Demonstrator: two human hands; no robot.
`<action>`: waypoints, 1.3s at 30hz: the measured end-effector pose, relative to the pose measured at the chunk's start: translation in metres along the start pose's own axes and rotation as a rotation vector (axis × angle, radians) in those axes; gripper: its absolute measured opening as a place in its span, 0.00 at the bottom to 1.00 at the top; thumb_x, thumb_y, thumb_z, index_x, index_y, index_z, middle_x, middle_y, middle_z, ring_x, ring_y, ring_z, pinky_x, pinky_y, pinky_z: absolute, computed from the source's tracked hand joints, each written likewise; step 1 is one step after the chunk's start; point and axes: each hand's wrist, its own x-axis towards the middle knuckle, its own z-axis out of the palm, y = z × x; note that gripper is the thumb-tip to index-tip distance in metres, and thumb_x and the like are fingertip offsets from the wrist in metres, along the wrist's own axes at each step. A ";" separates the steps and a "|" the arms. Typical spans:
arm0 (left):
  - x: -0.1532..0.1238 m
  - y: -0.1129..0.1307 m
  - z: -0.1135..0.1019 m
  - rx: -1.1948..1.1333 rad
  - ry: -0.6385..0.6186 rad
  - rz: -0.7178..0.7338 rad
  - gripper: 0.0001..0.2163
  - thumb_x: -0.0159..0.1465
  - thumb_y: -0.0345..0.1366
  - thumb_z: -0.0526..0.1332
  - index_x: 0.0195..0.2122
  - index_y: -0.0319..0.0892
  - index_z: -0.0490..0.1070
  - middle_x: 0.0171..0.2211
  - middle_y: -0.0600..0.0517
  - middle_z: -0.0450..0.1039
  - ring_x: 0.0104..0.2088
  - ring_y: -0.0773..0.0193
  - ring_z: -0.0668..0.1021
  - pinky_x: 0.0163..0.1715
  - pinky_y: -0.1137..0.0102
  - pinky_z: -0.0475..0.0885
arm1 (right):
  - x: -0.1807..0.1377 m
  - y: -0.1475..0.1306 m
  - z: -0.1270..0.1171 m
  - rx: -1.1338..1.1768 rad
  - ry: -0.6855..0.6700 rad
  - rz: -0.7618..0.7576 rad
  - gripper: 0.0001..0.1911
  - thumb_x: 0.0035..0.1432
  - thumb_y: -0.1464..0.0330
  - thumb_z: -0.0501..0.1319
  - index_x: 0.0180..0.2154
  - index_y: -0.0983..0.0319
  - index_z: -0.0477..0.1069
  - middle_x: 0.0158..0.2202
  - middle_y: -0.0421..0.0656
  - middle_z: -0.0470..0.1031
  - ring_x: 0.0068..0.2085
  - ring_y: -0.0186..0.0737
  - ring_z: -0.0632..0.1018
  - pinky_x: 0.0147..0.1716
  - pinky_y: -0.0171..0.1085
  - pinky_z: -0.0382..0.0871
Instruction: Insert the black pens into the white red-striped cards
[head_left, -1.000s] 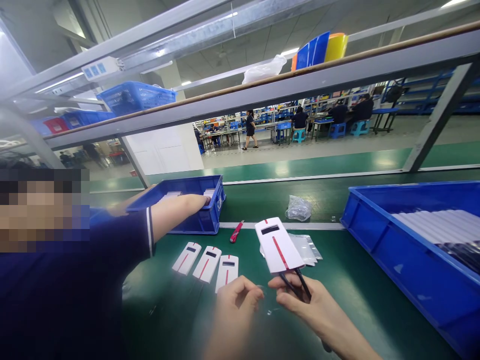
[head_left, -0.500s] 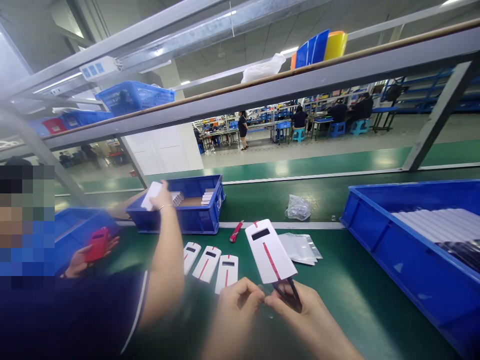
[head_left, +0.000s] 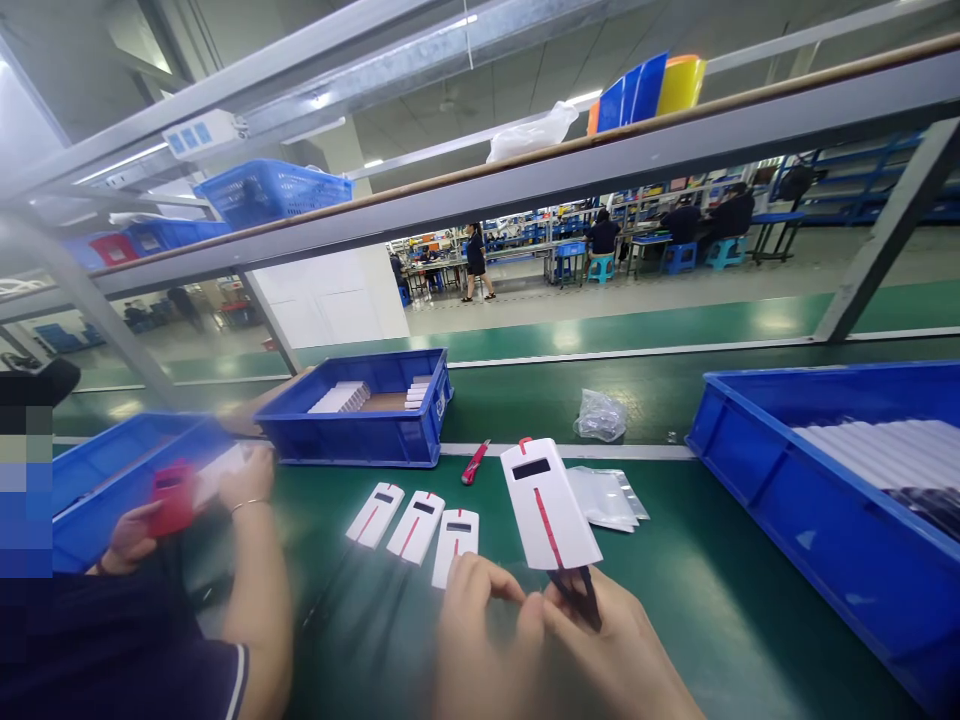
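Nearest the camera, the right hand is closed around black tweezers and the bottom edge of a white casing with a red stripe, which stands tilted up off the green bench, its long axis running away from the person and leaning slightly left. The left hand is just beside it, fingertips pinched together at the casing's lower left corner; whether they grip anything small cannot be told. Just beyond the left hand three matching white casings lie flat in a row. Clear plastic bags lie behind the held casing, then a red cutter and a blue bin of white parts. At far left a co-worker's hands hold a red part.
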 end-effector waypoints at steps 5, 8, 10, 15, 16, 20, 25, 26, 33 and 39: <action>0.002 0.000 0.017 0.002 -0.031 -0.018 0.10 0.65 0.37 0.60 0.25 0.49 0.68 0.23 0.54 0.69 0.26 0.60 0.76 0.25 0.66 0.74 | -0.006 -0.005 0.004 0.004 0.026 -0.002 0.09 0.53 0.63 0.64 0.25 0.57 0.69 0.22 0.37 0.72 0.23 0.36 0.71 0.20 0.31 0.62; 0.003 -0.005 0.017 -0.039 -0.066 -0.059 0.11 0.66 0.37 0.58 0.24 0.48 0.67 0.22 0.55 0.69 0.23 0.63 0.75 0.24 0.68 0.73 | -0.006 -0.006 0.007 0.038 0.006 -0.001 0.08 0.52 0.63 0.65 0.25 0.57 0.70 0.23 0.38 0.73 0.24 0.37 0.72 0.22 0.31 0.65; 0.005 -0.008 0.014 -0.066 -0.103 -0.092 0.12 0.67 0.37 0.58 0.24 0.48 0.67 0.22 0.56 0.70 0.23 0.64 0.75 0.24 0.69 0.73 | -0.004 -0.006 0.009 0.075 -0.026 0.005 0.10 0.52 0.61 0.66 0.25 0.57 0.70 0.24 0.38 0.73 0.26 0.38 0.73 0.24 0.31 0.67; 0.008 -0.013 0.003 -0.107 -0.227 -0.155 0.13 0.68 0.43 0.57 0.26 0.47 0.69 0.23 0.56 0.72 0.25 0.63 0.78 0.26 0.69 0.75 | 0.007 -0.007 0.008 0.188 -0.155 0.042 0.14 0.50 0.57 0.67 0.26 0.59 0.69 0.25 0.38 0.74 0.29 0.39 0.76 0.26 0.31 0.70; 0.009 -0.014 0.001 -0.106 -0.230 -0.156 0.14 0.68 0.44 0.57 0.27 0.47 0.69 0.23 0.55 0.72 0.26 0.63 0.78 0.27 0.69 0.75 | 0.008 -0.007 0.007 0.202 -0.179 0.052 0.14 0.50 0.57 0.67 0.26 0.60 0.69 0.25 0.38 0.74 0.29 0.39 0.75 0.27 0.31 0.70; 0.007 -0.011 -0.001 -0.116 -0.222 -0.149 0.16 0.68 0.49 0.57 0.26 0.46 0.69 0.24 0.54 0.72 0.26 0.64 0.77 0.27 0.70 0.75 | 0.010 -0.007 0.001 0.216 -0.229 0.086 0.15 0.54 0.57 0.64 0.25 0.60 0.68 0.24 0.37 0.71 0.27 0.36 0.73 0.24 0.29 0.66; 0.008 -0.005 -0.003 -0.151 -0.149 -0.106 0.18 0.66 0.51 0.59 0.23 0.46 0.70 0.23 0.53 0.71 0.25 0.63 0.76 0.27 0.68 0.74 | 0.010 -0.002 -0.002 0.193 -0.228 0.072 0.18 0.54 0.53 0.64 0.25 0.60 0.67 0.24 0.37 0.69 0.27 0.36 0.71 0.25 0.31 0.66; 0.008 -0.004 -0.004 -0.145 -0.142 -0.104 0.18 0.65 0.51 0.59 0.23 0.46 0.69 0.22 0.53 0.71 0.25 0.63 0.75 0.26 0.68 0.74 | 0.011 0.000 -0.004 0.183 -0.217 0.061 0.18 0.54 0.53 0.64 0.25 0.59 0.67 0.24 0.37 0.69 0.28 0.37 0.72 0.26 0.31 0.68; 0.008 -0.004 -0.004 -0.082 -0.153 -0.072 0.15 0.66 0.45 0.59 0.23 0.47 0.69 0.23 0.52 0.69 0.26 0.61 0.75 0.26 0.67 0.72 | 0.018 0.005 -0.015 0.130 -0.183 0.024 0.13 0.56 0.56 0.62 0.32 0.60 0.72 0.31 0.41 0.77 0.34 0.42 0.77 0.34 0.34 0.72; 0.001 0.001 0.006 -0.021 -0.130 -0.027 0.11 0.65 0.42 0.59 0.25 0.49 0.70 0.25 0.50 0.71 0.28 0.57 0.77 0.27 0.64 0.75 | 0.014 0.007 -0.010 0.112 -0.221 0.037 0.09 0.51 0.62 0.65 0.31 0.60 0.73 0.31 0.40 0.79 0.35 0.43 0.79 0.33 0.33 0.73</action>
